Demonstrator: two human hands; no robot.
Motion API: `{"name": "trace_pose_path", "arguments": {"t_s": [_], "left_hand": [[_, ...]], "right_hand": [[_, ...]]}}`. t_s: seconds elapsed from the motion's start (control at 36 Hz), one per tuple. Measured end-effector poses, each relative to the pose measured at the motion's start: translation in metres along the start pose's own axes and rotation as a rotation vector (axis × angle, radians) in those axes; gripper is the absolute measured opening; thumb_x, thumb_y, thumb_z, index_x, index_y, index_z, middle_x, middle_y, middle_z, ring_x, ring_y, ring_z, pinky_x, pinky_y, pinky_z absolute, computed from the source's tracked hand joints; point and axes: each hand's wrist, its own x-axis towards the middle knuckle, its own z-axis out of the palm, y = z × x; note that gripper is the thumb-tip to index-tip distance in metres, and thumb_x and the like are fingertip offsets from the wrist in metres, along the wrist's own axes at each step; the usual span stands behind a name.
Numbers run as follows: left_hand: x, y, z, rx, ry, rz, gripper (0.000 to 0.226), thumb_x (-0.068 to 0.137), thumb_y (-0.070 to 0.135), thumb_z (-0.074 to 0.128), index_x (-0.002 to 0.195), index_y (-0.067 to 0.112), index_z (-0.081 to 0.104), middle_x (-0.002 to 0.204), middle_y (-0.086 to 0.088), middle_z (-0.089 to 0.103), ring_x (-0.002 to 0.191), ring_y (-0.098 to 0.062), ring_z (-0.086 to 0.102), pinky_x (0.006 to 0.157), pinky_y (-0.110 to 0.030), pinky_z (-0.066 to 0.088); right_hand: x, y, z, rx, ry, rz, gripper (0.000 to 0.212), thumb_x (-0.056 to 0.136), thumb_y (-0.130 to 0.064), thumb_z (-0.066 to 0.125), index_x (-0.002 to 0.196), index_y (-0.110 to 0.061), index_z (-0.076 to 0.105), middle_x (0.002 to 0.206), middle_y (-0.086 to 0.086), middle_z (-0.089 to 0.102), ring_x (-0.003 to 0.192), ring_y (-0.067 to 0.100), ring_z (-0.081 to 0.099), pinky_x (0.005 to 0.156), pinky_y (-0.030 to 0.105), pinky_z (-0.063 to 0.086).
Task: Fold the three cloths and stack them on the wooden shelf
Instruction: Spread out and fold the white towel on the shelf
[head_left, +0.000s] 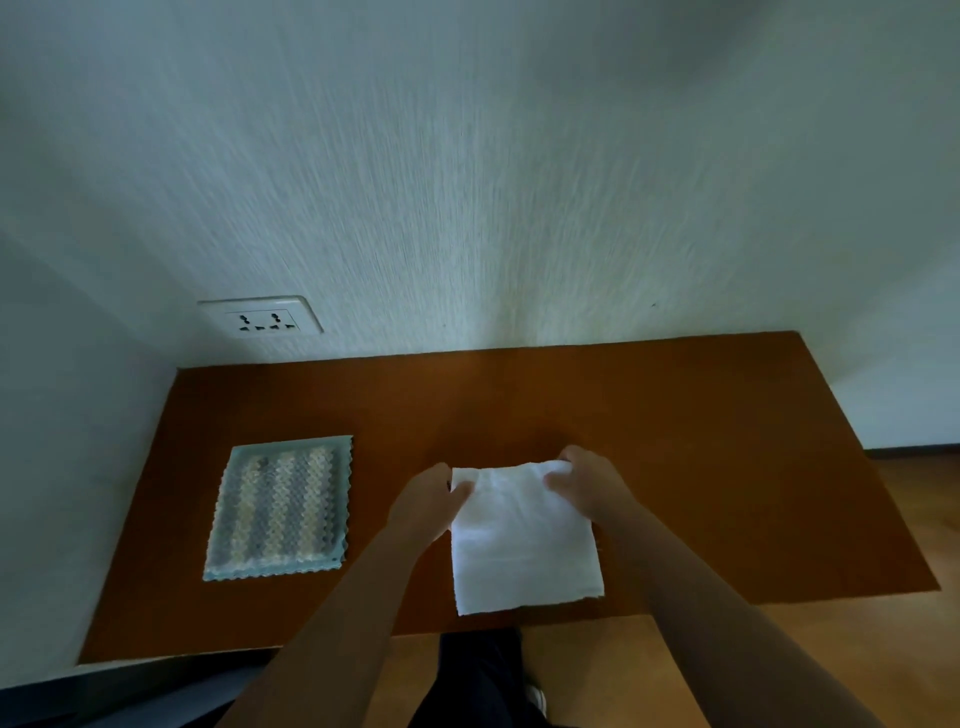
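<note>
White cloth (522, 540) between both hands' fingers (558, 475)

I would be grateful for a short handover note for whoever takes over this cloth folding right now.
Hands: the left hand pinches the far left corner of the white cloth, and the right hand pinches its far right corner.
Things: the white cloth lies on the wooden shelf near its front edge. The patterned cloth lies flat at the shelf's left, apart from it. A third cloth is not in view.
Done: nothing is stacked yet.
Left: fold the white cloth, find the third, and stack all three.
</note>
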Motion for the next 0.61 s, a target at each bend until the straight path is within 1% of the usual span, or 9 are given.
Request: {"name": "trace_pose_path", "arguments": {"t_s": [0.06, 0.11, 0.19, 0.25, 0.33, 0.42, 0.44, 0.5, 0.61], "left_hand": [[0.004, 0.001, -0.002, 0.0, 0.058, -0.019, 0.022, 0.097, 0.034, 0.046, 0.098, 0.012, 0.051, 0.074, 0.005, 0.047, 0.064, -0.006, 0.045, 0.059, -0.019, 0.038], [0.008, 0.003, -0.003, 0.02, 0.113, -0.054, 0.023, 0.099, 0.034, 0.042, 0.1, 0.013, 0.048, 0.069, 0.005, 0.045, 0.059, -0.007, 0.044, 0.055, -0.02, 0.038], [0.008, 0.01, -0.006, 0.13, 0.22, -0.155, 0.031, 0.1, 0.039, 0.031, 0.109, 0.012, 0.043, 0.075, 0.001, 0.054, 0.069, -0.014, 0.056, 0.066, -0.028, 0.048], [0.004, 0.017, -0.007, 0.238, 0.324, -0.166, 0.03, 0.1, 0.039, 0.03, 0.112, 0.014, 0.041, 0.09, -0.001, 0.058, 0.082, -0.015, 0.059, 0.076, -0.029, 0.049], [-0.004, 0.024, 0.004, 0.363, 0.448, -0.046, 0.031, 0.097, 0.032, 0.038, 0.12, 0.012, 0.045, 0.116, -0.005, 0.053, 0.107, -0.019, 0.053, 0.091, -0.032, 0.043], [-0.006, 0.023, 0.025, 0.348, 0.552, 0.26, 0.036, 0.083, 0.021, 0.062, 0.115, 0.004, 0.057, 0.122, -0.016, 0.06, 0.115, -0.032, 0.057, 0.092, -0.045, 0.048], [-0.006, 0.022, 0.032, 0.362, 0.549, 0.359, 0.038, 0.083, 0.021, 0.06, 0.116, 0.004, 0.055, 0.123, -0.018, 0.06, 0.117, -0.034, 0.056, 0.091, -0.049, 0.047], [-0.011, 0.021, 0.043, 0.44, 0.437, 0.439, 0.047, 0.086, 0.03, 0.038, 0.127, 0.005, 0.044, 0.133, -0.019, 0.053, 0.126, -0.034, 0.048, 0.097, -0.053, 0.04], [-0.014, 0.013, 0.071, 0.544, 0.252, 0.424, 0.067, 0.085, 0.044, 0.026, 0.14, 0.006, 0.033, 0.147, -0.018, 0.036, 0.138, -0.032, 0.024, 0.112, -0.055, 0.014]], "right_hand": [[0.005, -0.002, -0.001, 0.014, 0.024, 0.01, 0.022, 0.094, -0.024, 0.05, 0.113, -0.013, 0.052, 0.089, -0.003, 0.053, 0.077, 0.01, 0.052, 0.066, 0.019, 0.043], [0.007, -0.003, -0.002, 0.059, 0.046, 0.017, 0.027, 0.095, -0.026, 0.05, 0.119, -0.014, 0.048, 0.095, -0.002, 0.055, 0.08, 0.011, 0.054, 0.066, 0.018, 0.045], [0.005, -0.001, 0.001, 0.135, 0.15, 0.019, 0.039, 0.095, -0.028, 0.05, 0.131, -0.014, 0.042, 0.126, 0.003, 0.052, 0.109, 0.018, 0.055, 0.087, 0.026, 0.047], [0.001, 0.003, 0.006, 0.088, 0.296, -0.003, 0.039, 0.096, -0.028, 0.047, 0.133, -0.014, 0.042, 0.133, 0.004, 0.045, 0.114, 0.017, 0.051, 0.093, 0.027, 0.045], [-0.006, 0.006, 0.019, -0.098, 0.478, -0.124, 0.039, 0.094, -0.023, 0.049, 0.13, -0.009, 0.048, 0.131, 0.009, 0.049, 0.119, 0.023, 0.049, 0.098, 0.034, 0.042], [-0.012, 0.003, 0.034, -0.23, 0.481, -0.255, 0.04, 0.089, -0.021, 0.054, 0.127, -0.007, 0.053, 0.132, 0.014, 0.053, 0.123, 0.031, 0.051, 0.1, 0.045, 0.039], [-0.014, 0.001, 0.038, -0.28, 0.444, -0.292, 0.042, 0.089, -0.025, 0.048, 0.127, -0.009, 0.052, 0.133, 0.014, 0.054, 0.123, 0.031, 0.051, 0.099, 0.046, 0.038], [-0.018, -0.003, 0.044, -0.388, 0.363, -0.369, 0.049, 0.087, -0.033, 0.036, 0.13, -0.012, 0.046, 0.135, 0.011, 0.053, 0.125, 0.028, 0.05, 0.098, 0.047, 0.037], [-0.019, -0.001, 0.053, -0.483, 0.239, -0.377, 0.062, 0.086, -0.042, 0.032, 0.141, -0.014, 0.03, 0.142, 0.008, 0.045, 0.132, 0.028, 0.04, 0.1, 0.049, 0.035]]}}
